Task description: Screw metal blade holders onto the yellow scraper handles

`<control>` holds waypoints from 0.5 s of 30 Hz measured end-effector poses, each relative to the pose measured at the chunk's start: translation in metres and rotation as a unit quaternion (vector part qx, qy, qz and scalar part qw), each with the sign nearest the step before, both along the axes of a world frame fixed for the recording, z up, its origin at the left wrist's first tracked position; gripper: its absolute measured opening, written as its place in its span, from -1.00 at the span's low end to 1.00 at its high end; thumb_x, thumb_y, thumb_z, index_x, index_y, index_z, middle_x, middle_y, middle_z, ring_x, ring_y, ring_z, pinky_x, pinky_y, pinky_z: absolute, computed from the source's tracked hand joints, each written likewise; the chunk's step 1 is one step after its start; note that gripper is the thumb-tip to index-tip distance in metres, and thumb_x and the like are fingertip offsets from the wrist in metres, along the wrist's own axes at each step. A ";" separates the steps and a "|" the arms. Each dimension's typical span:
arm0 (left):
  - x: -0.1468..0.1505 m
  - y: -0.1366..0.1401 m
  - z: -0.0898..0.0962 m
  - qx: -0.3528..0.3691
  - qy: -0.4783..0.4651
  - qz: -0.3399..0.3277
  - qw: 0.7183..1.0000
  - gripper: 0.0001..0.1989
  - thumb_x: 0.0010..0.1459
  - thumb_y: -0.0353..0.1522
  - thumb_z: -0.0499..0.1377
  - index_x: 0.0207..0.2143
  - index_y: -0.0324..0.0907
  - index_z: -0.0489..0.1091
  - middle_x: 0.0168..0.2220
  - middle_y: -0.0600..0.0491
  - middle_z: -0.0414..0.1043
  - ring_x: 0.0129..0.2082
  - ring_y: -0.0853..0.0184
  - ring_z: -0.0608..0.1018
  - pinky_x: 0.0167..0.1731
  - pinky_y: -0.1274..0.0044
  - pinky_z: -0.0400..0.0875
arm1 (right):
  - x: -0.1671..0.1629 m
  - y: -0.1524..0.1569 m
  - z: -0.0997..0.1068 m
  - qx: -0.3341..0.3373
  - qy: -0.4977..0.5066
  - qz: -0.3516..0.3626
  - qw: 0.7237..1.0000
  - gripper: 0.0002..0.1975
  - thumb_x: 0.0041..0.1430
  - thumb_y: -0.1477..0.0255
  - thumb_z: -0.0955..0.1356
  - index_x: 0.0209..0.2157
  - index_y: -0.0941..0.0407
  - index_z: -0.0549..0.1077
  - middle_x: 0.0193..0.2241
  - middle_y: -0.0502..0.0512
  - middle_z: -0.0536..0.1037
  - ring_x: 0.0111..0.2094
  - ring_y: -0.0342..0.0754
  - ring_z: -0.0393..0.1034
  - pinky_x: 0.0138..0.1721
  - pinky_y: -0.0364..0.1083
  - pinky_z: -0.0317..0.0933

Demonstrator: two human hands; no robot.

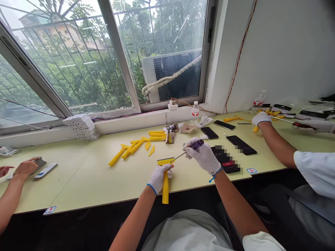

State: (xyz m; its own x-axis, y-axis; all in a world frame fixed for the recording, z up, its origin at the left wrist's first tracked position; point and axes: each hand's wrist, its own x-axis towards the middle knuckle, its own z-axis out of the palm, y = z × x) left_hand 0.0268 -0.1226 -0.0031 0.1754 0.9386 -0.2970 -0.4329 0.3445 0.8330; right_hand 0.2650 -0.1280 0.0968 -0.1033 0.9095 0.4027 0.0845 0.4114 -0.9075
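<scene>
My left hand, in a white knit glove, grips a yellow scraper near its head, the handle pointing down toward me. A dark blade edge runs along the top of the scraper's head. My right hand, gloved too, is closed on a screwdriver with a dark purple handle. The screwdriver's shaft slants down left, its tip at the right part of the scraper's head. Beyond my hands lie several yellow scraper handles and small loose yellow pieces.
Phones lie to the right. At the back stand a water bottle, packaged blades and stacked white boxes. A gloved co-worker's hand is at right; another person's hand is at left. The table's front edge runs near me.
</scene>
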 end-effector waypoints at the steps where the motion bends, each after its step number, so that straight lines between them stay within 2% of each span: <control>1: 0.000 0.000 0.000 0.001 0.006 -0.001 1.000 -0.77 0.13 -0.38 0.45 -0.21 -0.33 0.55 -0.45 0.01 0.45 -0.59 0.47 0.36 -0.58 0.58 0.34 | 0.000 0.000 0.000 0.001 -0.001 -0.003 1.000 -0.58 0.33 0.06 0.49 -0.15 0.14 0.45 -0.37 0.13 0.65 -0.41 -0.06 0.60 -0.33 -0.10 0.52; 6: 0.001 -0.003 0.006 0.011 0.019 -0.012 1.000 -0.75 0.12 -0.36 0.44 -0.22 -0.36 0.56 -0.50 0.06 0.39 -0.60 0.46 0.36 -0.57 0.57 0.33 | -0.002 0.004 0.001 -0.007 0.050 -0.015 0.999 -0.57 0.32 0.07 0.50 -0.12 0.13 0.43 -0.39 0.09 0.63 -0.42 -0.03 0.60 -0.39 -0.09 0.52; 10: 0.002 -0.005 0.009 0.011 0.020 -0.007 1.000 -0.76 0.09 -0.37 0.46 -0.25 -0.34 0.56 -0.47 0.02 0.43 -0.59 0.47 0.36 -0.58 0.57 0.32 | -0.002 0.006 0.003 -0.017 0.056 -0.036 0.998 -0.61 0.32 0.10 0.49 -0.16 0.14 0.44 -0.46 0.07 0.60 -0.46 -0.05 0.56 -0.42 -0.10 0.49; 15: 0.001 -0.003 0.006 0.012 0.026 -0.003 1.000 -0.75 0.07 -0.37 0.46 -0.26 -0.36 0.58 -0.47 0.03 0.42 -0.59 0.48 0.36 -0.57 0.58 0.32 | 0.005 -0.002 0.008 -0.011 -0.002 0.080 0.997 -0.68 0.37 0.16 0.46 -0.14 0.15 0.49 -0.26 0.13 0.64 -0.34 -0.10 0.54 -0.25 -0.10 0.48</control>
